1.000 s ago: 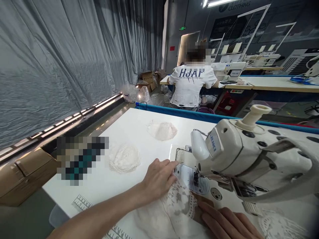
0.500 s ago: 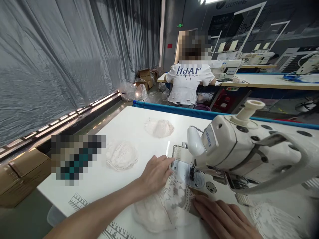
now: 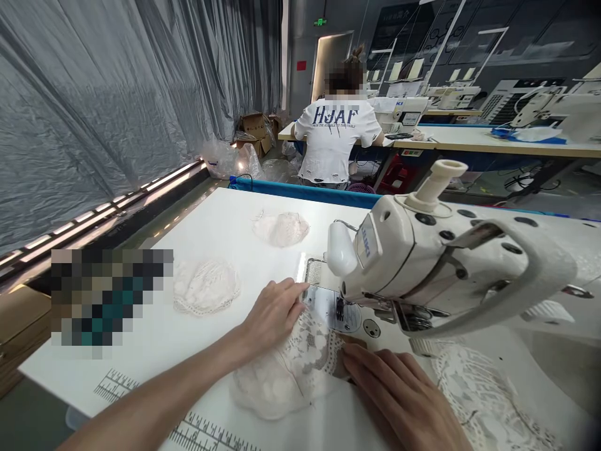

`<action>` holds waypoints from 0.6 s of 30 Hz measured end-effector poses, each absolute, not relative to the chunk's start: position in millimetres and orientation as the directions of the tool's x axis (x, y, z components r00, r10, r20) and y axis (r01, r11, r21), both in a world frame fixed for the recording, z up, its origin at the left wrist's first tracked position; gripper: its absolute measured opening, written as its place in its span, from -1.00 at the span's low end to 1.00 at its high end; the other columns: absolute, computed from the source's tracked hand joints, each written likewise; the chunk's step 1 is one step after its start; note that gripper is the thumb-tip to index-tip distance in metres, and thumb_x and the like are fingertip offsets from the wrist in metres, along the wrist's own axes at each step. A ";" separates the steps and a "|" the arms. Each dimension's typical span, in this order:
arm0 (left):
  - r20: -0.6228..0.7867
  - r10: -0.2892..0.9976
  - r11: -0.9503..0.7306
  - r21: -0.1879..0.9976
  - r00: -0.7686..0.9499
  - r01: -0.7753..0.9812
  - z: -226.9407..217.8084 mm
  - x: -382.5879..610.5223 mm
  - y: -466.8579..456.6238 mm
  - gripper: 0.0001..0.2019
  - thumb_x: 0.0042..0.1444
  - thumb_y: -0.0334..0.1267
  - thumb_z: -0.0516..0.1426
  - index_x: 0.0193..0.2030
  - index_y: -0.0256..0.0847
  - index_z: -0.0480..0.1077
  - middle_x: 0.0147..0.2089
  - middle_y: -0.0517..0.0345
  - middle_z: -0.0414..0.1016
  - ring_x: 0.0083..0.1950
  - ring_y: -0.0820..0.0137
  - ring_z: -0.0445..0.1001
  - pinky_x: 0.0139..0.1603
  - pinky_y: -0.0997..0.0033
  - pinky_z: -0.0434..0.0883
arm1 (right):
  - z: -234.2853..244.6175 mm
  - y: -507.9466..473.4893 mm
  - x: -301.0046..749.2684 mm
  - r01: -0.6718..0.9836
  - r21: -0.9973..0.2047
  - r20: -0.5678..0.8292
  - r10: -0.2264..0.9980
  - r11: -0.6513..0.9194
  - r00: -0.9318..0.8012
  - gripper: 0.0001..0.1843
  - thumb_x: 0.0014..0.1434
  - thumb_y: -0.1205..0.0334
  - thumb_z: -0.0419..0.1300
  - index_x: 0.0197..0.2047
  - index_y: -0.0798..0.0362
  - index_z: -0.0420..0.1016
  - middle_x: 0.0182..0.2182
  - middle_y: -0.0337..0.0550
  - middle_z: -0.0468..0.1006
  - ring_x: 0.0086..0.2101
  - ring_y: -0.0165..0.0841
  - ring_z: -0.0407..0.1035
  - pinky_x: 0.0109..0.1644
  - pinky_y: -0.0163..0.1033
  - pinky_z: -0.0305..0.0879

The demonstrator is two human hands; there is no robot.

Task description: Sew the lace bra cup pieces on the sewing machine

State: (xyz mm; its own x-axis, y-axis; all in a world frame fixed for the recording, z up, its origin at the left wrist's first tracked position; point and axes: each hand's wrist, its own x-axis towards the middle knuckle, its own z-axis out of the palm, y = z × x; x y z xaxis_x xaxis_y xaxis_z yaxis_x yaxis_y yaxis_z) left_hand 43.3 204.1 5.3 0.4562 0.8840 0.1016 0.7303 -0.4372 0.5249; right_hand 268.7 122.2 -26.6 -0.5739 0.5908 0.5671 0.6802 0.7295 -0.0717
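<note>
A white lace piece [image 3: 312, 341] with a scalloped edge, joined to a pale padded cup [image 3: 267, 385], lies in front of the sewing machine [image 3: 399, 250]. My left hand [image 3: 275, 313] is closed at its upper left edge, the index finger reaching onto the metal needle plate [image 3: 323, 304]. Against the scalloped right edge, my right hand [image 3: 399, 385] has its fingers pressed together; its thumb is hidden. A small brown patch shows by those fingertips, too unclear to name. The presser foot [image 3: 340, 308] stands just beyond the lace, apart from it.
Two more lace cups, one at left [image 3: 206, 285] and one farther back [image 3: 282, 228], lie on the white table [image 3: 183, 235]. More white lace [image 3: 479, 382] sits right of my right hand. Ahead, a person [image 3: 335, 131] sits at another table with sewing machines.
The view has swung to the right and slightly down, so everything appears farther left. Both hands stay at the lace, with little movement relative to the machine.
</note>
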 end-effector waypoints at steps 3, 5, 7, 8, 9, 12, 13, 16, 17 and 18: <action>0.115 0.880 -0.449 0.519 0.461 0.727 4.7 42.5 204.5 -0.73 0.22 -0.41 0.00 0.05 -0.20 0.30 -0.31 0.20 0.39 -0.29 0.40 0.36 -0.21 0.34 0.29 | -20.6 122.1 268.5 0.684 -0.064 0.500 0.616 0.727 -0.609 -0.64 0.33 0.45 -0.15 -0.05 0.13 0.45 0.03 0.00 0.46 -0.20 -0.27 0.37 -0.19 -0.15 0.22; 0.126 0.875 -0.461 0.516 0.468 0.722 3.6 41.9 204.3 -0.75 0.22 -0.42 0.00 0.03 -0.21 0.31 -0.31 0.19 0.39 -0.30 0.40 0.35 -0.23 0.35 0.28 | -15.2 122.2 268.5 0.680 -0.042 0.481 0.611 0.732 -0.629 -0.63 0.34 0.43 -0.16 -0.07 0.11 0.46 0.05 -0.01 0.45 -0.19 -0.28 0.37 -0.19 -0.14 0.24; 0.137 0.870 -0.471 0.515 0.473 0.717 2.2 41.6 203.9 -0.75 0.21 -0.43 0.01 0.01 -0.21 0.31 -0.32 0.19 0.38 -0.31 0.41 0.34 -0.26 0.37 0.28 | -12.1 122.5 268.4 0.670 -0.022 0.483 0.594 0.742 -0.643 -0.63 0.34 0.42 -0.16 -0.09 0.09 0.47 0.05 -0.02 0.45 -0.18 -0.28 0.38 -0.17 -0.12 0.26; 0.142 0.869 -0.474 0.514 0.475 0.715 1.5 41.7 204.0 -0.76 0.21 -0.43 0.01 0.01 -0.21 0.31 -0.33 0.20 0.38 -0.32 0.41 0.34 -0.28 0.37 0.28 | -12.0 122.7 268.2 0.665 -0.019 0.484 0.589 0.746 -0.647 -0.63 0.34 0.41 -0.16 -0.09 0.09 0.47 0.05 -0.03 0.45 -0.17 -0.27 0.37 -0.16 -0.12 0.26; 0.147 0.868 -0.477 0.514 0.475 0.713 0.9 41.8 204.7 -0.76 0.20 -0.43 0.02 0.00 -0.20 0.31 -0.33 0.20 0.38 -0.32 0.41 0.34 -0.28 0.38 0.28 | -13.0 123.0 267.7 0.663 -0.024 0.485 0.589 0.748 -0.647 -0.63 0.34 0.41 -0.15 -0.09 0.08 0.47 0.05 -0.04 0.45 -0.16 -0.27 0.37 -0.15 -0.11 0.25; 0.156 0.868 -0.480 0.504 0.471 0.718 0.4 42.8 211.0 -0.76 0.20 -0.43 0.04 0.00 -0.20 0.32 -0.31 0.20 0.39 -0.31 0.41 0.35 -0.24 0.36 0.30 | -20.3 124.7 264.7 0.672 -0.063 0.532 0.595 0.738 -0.603 -0.62 0.35 0.38 -0.17 -0.12 0.05 0.48 0.03 -0.10 0.48 -0.16 -0.27 0.37 -0.16 -0.12 0.19; 0.160 0.867 -0.485 0.495 0.473 0.721 1.0 43.2 214.3 -0.76 0.19 -0.43 0.05 0.00 -0.20 0.31 -0.30 0.20 0.39 -0.30 0.41 0.35 -0.23 0.36 0.30 | -23.0 125.4 263.3 0.677 -0.072 0.563 0.590 0.732 -0.578 -0.60 0.36 0.37 -0.19 -0.12 0.04 0.48 0.01 -0.12 0.49 -0.15 -0.26 0.37 -0.16 -0.12 0.17; 0.214 0.843 -0.537 0.374 0.494 0.756 6.6 43.9 220.7 -0.72 0.16 -0.48 0.07 0.02 -0.23 0.31 -0.21 0.12 0.41 -0.26 0.38 0.36 -0.22 0.33 0.30 | -26.8 126.8 260.0 0.689 -0.060 0.619 0.568 0.722 -0.542 -0.57 0.38 0.36 -0.23 -0.06 0.04 0.46 -0.03 -0.13 0.52 -0.07 -0.25 0.34 -0.14 -0.13 0.12; 0.263 0.821 -0.569 0.300 0.507 0.765 9.4 44.3 219.5 -0.69 0.15 -0.53 0.04 0.02 -0.24 0.30 -0.17 0.08 0.41 -0.22 0.35 0.36 -0.20 0.31 0.29 | -26.4 126.9 259.4 0.688 -0.042 0.605 0.567 0.724 -0.560 -0.59 0.38 0.37 -0.22 -0.02 0.06 0.44 -0.02 -0.12 0.52 -0.04 -0.25 0.33 -0.14 -0.14 0.12; 0.319 0.786 -0.606 0.226 0.530 0.763 12.3 44.9 216.0 -0.68 0.15 -0.58 0.01 0.01 -0.25 0.31 -0.12 0.04 0.40 -0.16 0.32 0.36 -0.18 0.29 0.28 | -25.4 126.6 259.1 0.687 -0.020 0.579 0.569 0.726 -0.584 -0.62 0.37 0.37 -0.19 0.01 0.08 0.43 -0.01 -0.10 0.51 -0.03 -0.25 0.33 -0.14 -0.15 0.12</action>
